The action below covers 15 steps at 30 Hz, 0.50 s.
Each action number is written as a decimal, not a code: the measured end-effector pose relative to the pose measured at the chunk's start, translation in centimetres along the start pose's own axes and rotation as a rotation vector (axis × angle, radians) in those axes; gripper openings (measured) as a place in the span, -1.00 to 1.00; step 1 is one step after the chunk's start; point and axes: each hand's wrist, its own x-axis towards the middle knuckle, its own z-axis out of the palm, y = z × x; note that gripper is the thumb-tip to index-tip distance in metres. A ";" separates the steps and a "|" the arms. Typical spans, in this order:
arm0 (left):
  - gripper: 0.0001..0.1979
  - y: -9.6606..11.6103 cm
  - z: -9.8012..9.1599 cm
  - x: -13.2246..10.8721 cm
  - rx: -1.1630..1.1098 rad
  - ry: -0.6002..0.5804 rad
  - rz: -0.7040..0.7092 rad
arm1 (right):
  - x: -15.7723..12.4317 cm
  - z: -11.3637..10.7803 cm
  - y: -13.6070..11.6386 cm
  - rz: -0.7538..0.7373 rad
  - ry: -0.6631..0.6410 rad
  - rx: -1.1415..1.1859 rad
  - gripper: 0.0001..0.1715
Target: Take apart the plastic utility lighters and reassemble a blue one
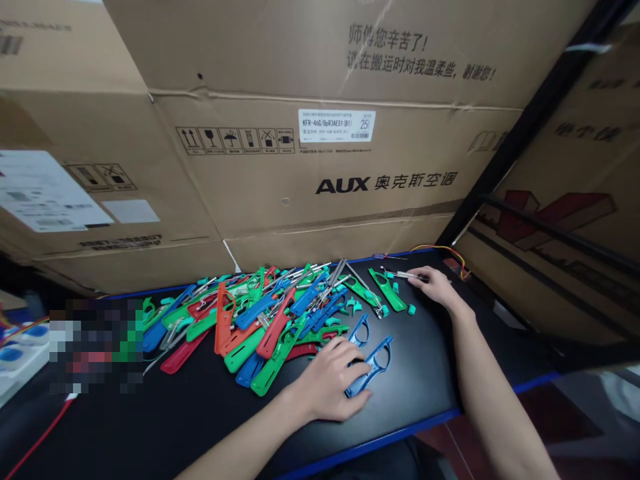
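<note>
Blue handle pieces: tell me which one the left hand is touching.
The blue handle piece lying alone under the left hand, nearest the table edge, apart from the pile.

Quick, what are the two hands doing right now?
Left hand: resting on a blue plastic handle on the black table, fingers loosely on it.
Right hand: fingertips pinching a thin metal piece at the table's back.

Both of the person's forearms were bare from the bottom edge of the view to the wrists, with no sleeve showing on either. The left hand (331,385) wore no glove, ring, or watch that could be seen. The right hand (436,285) was likewise ungloved, its wrist plain and free of any band. Fingernails looked short and unpainted, though small.
</note>
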 end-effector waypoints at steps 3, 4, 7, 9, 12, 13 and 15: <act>-0.76 -0.2 -0.5 -0.4 -0.028 0.006 0.020 | 0.0 0.5 0.2 0.015 -0.036 -0.083 -0.75; -0.76 -0.2 -0.7 -0.6 -0.045 0.000 0.020 | 0.0 0.6 0.3 0.026 -0.035 -0.112 -0.75; -0.74 0.1 -1.4 -0.8 -0.098 -0.030 -0.001 | 0.2 1.0 0.1 0.037 -0.035 -0.179 -0.72; -0.75 0.2 -1.6 -0.7 -0.114 -0.028 -0.025 | 0.4 1.3 0.0 0.028 -0.034 -0.209 -0.71; -0.85 0.4 -1.6 -0.5 -0.109 0.021 -0.042 | 0.7 1.6 -0.2 0.018 -0.017 -0.240 -0.75; -0.85 0.3 -1.7 -0.4 -0.104 0.043 -0.040 | 0.8 1.7 -0.2 0.018 -0.007 -0.246 -0.76; -0.84 0.1 -2.1 -0.2 -0.079 0.079 -0.041 | 1.0 1.8 -0.1 0.022 0.020 -0.248 -0.77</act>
